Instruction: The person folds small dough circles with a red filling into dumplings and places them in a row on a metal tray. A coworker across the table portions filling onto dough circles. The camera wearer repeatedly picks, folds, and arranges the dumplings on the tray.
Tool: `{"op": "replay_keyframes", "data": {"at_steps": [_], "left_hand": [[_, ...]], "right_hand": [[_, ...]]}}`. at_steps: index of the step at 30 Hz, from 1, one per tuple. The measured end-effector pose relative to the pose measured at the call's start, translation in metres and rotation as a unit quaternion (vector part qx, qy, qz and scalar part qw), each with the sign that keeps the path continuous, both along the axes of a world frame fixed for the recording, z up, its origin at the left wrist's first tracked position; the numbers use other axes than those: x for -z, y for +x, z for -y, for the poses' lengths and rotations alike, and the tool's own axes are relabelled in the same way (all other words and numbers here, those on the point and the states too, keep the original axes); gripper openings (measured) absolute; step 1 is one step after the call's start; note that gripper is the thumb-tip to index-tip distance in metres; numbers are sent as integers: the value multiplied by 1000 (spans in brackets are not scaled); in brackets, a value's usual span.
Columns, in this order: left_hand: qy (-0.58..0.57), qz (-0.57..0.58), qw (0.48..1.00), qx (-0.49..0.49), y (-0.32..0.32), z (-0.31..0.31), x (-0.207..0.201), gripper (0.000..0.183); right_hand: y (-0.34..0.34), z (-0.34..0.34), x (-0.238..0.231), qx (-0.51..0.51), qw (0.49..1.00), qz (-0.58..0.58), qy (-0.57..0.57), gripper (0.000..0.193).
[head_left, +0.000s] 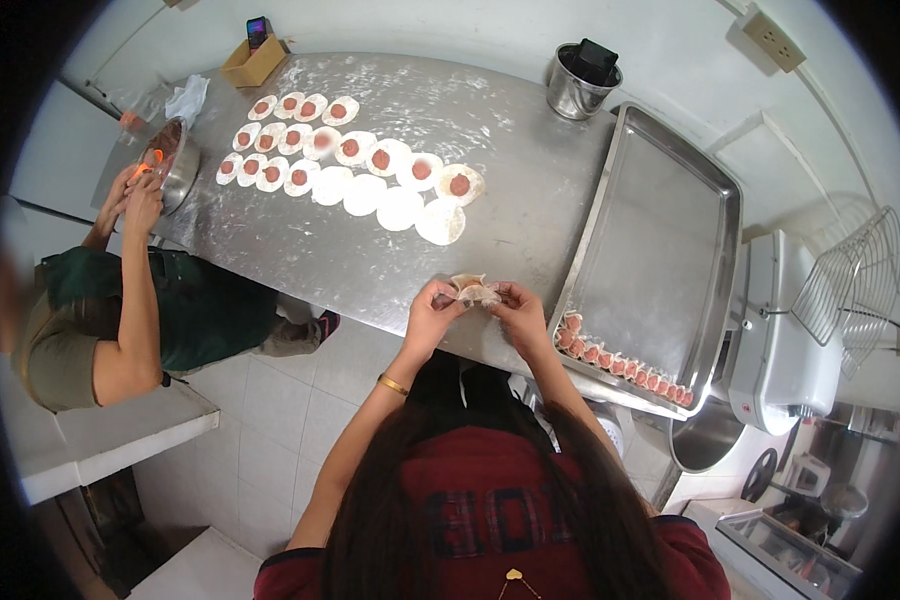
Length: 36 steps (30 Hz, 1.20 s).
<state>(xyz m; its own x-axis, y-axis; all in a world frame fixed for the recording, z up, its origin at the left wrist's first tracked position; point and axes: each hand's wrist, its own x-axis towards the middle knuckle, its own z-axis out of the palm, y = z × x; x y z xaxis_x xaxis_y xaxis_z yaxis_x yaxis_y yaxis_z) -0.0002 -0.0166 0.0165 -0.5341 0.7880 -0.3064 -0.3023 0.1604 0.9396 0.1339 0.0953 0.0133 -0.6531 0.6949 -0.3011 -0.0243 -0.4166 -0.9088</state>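
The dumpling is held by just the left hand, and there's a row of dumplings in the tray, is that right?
Not quite: both the left hand and the right hand hold the dumpling, as the head view shows.

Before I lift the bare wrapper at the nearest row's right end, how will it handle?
The bare wrapper looks thin, probably floppy: the dough folds between the left hand and right hand. White dusting on the metal table suggests it may slide rather than stick.
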Motion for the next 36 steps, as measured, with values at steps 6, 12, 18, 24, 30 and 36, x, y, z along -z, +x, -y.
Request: {"op": "replay_keyframes", "data": {"at_steps": [6, 12, 18, 24, 30, 36], "left_hand": [[53, 73, 996, -4, 6, 7, -7, 29], [-93, -134, 982, 93, 4, 3, 4, 14], [11, -229, 970, 86, 11, -2, 2, 19], [-89, -223, 968, 75, 18, -12, -15, 31], [-43, -329, 934, 129, 18, -12, -10, 29], [-71, -312, 937, 140, 17, -19, -7, 24]], "right_hand": [[1, -11, 11, -52, 967, 179, 176, 34], [7, -8, 0, -92, 927, 137, 337, 41], [9, -6, -8, -107, 906, 154, 379, 37], [4, -14, -14, -135, 885, 157, 416, 28], [14, -10, -21, -128, 841, 217, 479, 20], [9, -11, -17, -125, 864, 190, 450, 19]]}}
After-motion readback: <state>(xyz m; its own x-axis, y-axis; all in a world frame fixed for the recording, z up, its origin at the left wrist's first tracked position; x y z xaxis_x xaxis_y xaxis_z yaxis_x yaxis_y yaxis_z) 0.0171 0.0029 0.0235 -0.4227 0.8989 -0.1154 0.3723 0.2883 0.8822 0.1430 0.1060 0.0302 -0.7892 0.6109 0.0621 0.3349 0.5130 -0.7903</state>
